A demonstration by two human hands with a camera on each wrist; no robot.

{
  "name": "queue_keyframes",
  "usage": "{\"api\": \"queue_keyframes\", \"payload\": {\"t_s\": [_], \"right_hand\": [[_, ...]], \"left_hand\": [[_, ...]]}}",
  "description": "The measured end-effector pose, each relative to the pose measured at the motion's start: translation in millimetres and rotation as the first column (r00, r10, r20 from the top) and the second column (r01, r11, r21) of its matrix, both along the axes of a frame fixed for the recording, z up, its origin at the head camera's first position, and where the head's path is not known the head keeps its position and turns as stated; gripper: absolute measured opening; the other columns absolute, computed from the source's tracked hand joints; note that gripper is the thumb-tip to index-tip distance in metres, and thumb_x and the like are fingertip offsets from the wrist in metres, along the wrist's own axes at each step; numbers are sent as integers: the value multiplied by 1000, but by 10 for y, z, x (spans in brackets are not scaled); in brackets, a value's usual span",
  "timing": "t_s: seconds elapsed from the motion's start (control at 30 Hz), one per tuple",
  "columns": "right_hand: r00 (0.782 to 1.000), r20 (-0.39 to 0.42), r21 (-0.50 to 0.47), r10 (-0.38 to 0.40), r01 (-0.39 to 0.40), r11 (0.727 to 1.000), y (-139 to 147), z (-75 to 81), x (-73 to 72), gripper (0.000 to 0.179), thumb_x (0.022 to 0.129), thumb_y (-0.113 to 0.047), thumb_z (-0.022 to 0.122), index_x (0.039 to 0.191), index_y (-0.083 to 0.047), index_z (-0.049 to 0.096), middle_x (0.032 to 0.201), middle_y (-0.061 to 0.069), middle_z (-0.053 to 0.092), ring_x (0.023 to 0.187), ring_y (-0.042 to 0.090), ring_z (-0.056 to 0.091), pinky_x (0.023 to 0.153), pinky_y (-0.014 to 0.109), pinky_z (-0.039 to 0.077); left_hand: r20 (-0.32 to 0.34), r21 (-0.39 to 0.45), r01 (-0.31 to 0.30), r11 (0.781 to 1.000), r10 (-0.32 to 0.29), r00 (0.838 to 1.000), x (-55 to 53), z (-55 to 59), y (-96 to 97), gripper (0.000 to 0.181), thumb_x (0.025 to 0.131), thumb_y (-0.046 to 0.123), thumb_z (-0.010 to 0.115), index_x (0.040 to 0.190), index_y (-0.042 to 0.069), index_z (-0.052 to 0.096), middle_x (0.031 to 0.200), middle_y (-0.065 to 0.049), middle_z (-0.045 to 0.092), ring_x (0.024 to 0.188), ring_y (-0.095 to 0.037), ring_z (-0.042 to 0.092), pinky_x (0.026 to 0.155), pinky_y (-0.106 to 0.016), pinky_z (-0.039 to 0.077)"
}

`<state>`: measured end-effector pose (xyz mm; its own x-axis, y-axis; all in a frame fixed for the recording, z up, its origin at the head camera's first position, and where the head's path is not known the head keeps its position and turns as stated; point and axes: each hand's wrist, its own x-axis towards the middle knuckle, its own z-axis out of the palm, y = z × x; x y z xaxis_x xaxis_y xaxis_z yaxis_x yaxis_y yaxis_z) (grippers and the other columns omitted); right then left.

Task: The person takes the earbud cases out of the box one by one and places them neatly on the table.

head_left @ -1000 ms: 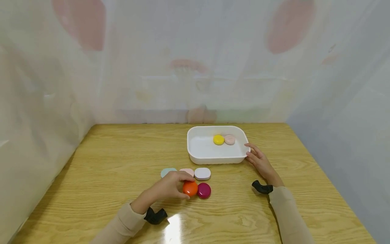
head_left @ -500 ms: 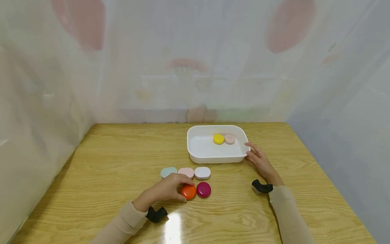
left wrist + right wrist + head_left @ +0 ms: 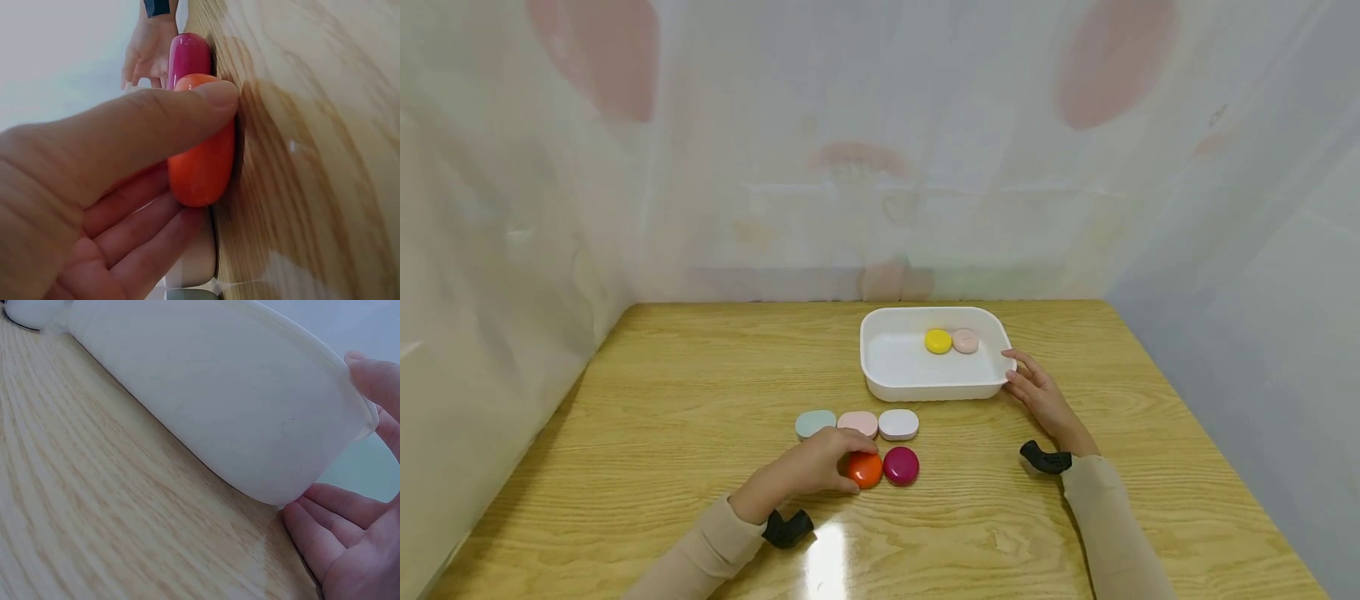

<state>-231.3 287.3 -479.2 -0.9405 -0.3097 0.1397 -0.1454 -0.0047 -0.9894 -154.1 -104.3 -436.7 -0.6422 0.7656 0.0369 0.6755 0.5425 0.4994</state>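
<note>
My left hand pinches a glossy orange disc between thumb and fingers. In the left wrist view the orange disc stands close to the wooden table surface, the thumb across its near face. Just right of it lies a magenta disc. At the right end of a white rectangular tray, my right hand grips the rim. The right wrist view shows its thumb on the rim and the other fingers by the lower corner of the wall. Inside the tray sit a yellow disc and a pale pink disc.
Behind the orange disc, a row of oval pieces runs left to right: mint green, pink and white. A patterned curtain hangs along the back and sides of the wooden table.
The left hand and orange disc have shifted slightly left and nearer the person, uncovering more of the pink oval. The right hand and tray have stayed in place.
</note>
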Motion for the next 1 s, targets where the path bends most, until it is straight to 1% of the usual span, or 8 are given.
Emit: {"api": "queue_keyframes", "payload": {"t_s": [0.13,0.43,0.6,0.67,0.7,0.77,0.93,1.0], "right_hand": [[1000,12,17,-12,12,1000,0,14,11,46,102,-25,47,144,-9,36,137,9,43,117,-6,56,95,11,50],[1000,8,19,-8,7,1000,-7,24,3,45,102,-24,46,144,-10,36,145,17,36,117,-7,55,95,11,50],[1000,1,9,-2,2,1000,-14,23,7,44,102,-24,46,143,-10,37,135,2,48,116,-6,56,95,11,50],[1000,2,5,-1,1,1000,-13,24,12,45,102,-23,46,144,-9,37,130,-3,50,116,-5,57,95,11,50],[1000,2,5,0,0,1000,-12,26,16,45,102,-23,46,144,-8,36,130,-3,51,116,-5,57,95,11,50],[1000,0,3,0,0,1000,-7,21,18,46,102,-22,46,144,-7,35,130,-3,50,116,-5,57,95,11,50],[1000,-4,1,-1,1,1000,-7,15,23,45,102,-22,46,144,-7,35,132,-3,49,117,-5,56,95,11,50],[1000,-3,7,-1,1,1000,-11,18,26,45,102,-22,46,144,-8,36,131,-3,49,117,-6,56,95,10,50]], "left_hand": [[-9,-17,-8,1000,8,1000,19,10,4,45,75,10,81,117,5,67,118,-7,70,115,-23,64,99,-33,54],[-31,-33,-19,999,18,999,43,59,16,44,76,11,80,117,3,67,119,-8,70,117,-24,63,100,-35,53],[-76,-15,0,1000,-1,997,45,79,10,41,75,11,80,114,4,68,116,-7,72,113,-22,65,97,-33,54],[-92,13,11,1000,-10,996,31,103,13,40,76,11,80,113,4,69,114,-6,72,111,-21,66,96,-31,55],[-88,31,10,999,-7,996,23,122,16,39,77,12,80,114,4,69,114,-6,72,111,-20,66,96,-31,55],[-48,80,-7,997,11,999,3,178,23,37,79,11,78,114,4,69,115,-6,72,111,-21,66,96,-31,55],[65,187,-108,976,98,993,-46,363,52,36,84,12,73,118,3,67,119,-10,70,110,-26,66,96,-37,56],[75,209,-126,970,113,991,-73,417,74,36,84,14,72,118,3,67,118,-11,71,108,-27,66,96,-39,55]]}}
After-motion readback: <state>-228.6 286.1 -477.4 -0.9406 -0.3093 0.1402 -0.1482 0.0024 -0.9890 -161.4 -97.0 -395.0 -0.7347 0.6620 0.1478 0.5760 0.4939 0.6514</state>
